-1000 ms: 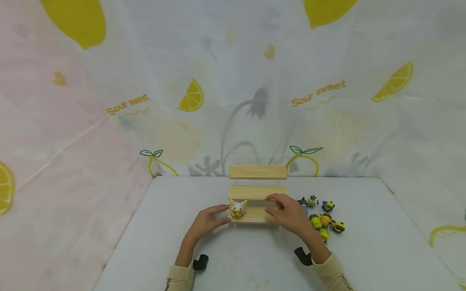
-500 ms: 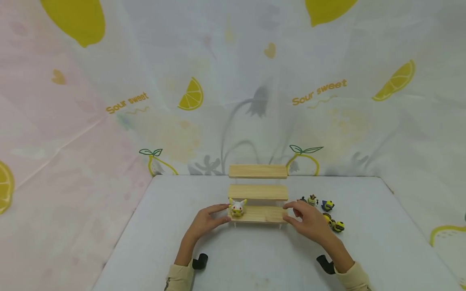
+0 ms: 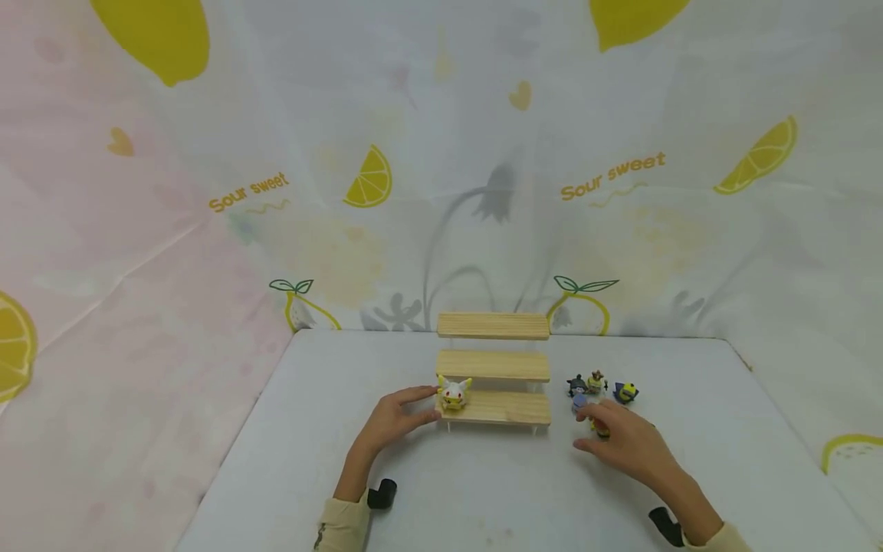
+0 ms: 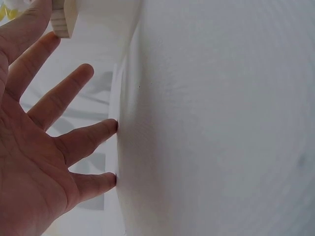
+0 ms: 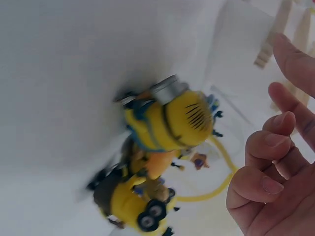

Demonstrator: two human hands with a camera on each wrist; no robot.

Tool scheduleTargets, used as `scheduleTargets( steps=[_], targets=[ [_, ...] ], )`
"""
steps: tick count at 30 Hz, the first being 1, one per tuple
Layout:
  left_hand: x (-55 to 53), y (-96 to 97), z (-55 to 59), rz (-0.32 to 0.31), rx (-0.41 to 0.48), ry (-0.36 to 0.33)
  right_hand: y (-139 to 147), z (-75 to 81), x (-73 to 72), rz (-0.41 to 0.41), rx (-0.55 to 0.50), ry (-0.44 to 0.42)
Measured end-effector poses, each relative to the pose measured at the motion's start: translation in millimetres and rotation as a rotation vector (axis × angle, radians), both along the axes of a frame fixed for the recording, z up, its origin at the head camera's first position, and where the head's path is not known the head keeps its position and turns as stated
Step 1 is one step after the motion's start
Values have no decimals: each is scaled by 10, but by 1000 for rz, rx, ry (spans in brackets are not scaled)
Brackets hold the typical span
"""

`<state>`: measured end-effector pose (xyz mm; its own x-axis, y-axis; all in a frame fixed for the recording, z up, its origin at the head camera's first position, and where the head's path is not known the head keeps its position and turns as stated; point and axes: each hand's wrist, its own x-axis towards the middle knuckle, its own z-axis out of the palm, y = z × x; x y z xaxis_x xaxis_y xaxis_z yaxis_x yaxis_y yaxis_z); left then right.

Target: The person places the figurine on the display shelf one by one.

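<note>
My left hand (image 3: 393,422) is at the left end of a three-tier wooden display stand (image 3: 510,408), fingers spread. In the left wrist view a fingertip meets the end of a wooden board (image 4: 60,19), and two lower fingertips rest on the white table. On the bottom tier, by that hand, sits a small white figurine (image 3: 454,395) with yellow ears. Above the group of toy figurines hovers my right hand (image 3: 631,446), its fingers loosely bent and holding nothing. Nearest it in the right wrist view are a yellow minion figurine (image 5: 165,122) and another minion with black goggles (image 5: 130,204).
Behind the right hand stand a dark figurine (image 3: 576,385), one with a brown hat (image 3: 596,381) and a blue-caped yellow one (image 3: 626,392). The white table (image 3: 345,368) ends at a lemon-print cloth backdrop (image 3: 441,153).
My right hand has moved right, from in front of the stand to over the figurines, hiding several of them. The left hand and the white figurine stay at the stand's left end.
</note>
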<state>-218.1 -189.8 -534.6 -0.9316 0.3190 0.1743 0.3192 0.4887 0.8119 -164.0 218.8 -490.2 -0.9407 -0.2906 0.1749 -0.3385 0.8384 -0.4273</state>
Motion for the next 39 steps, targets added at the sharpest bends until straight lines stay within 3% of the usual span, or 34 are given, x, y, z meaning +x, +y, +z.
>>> scheduleTargets(
  steps=[5, 20, 39],
  targets=[
    [-6, 0, -6, 3, -3, -6, 113, -44, 53, -41, 78, -68],
    [-17, -4, 6, 4, -12, 0, 358, -103, 99, -106, 219, -126],
    [-18, -1, -8, 5, -25, 4, 418, -125, 151, -110, 264, -50]
  ],
)
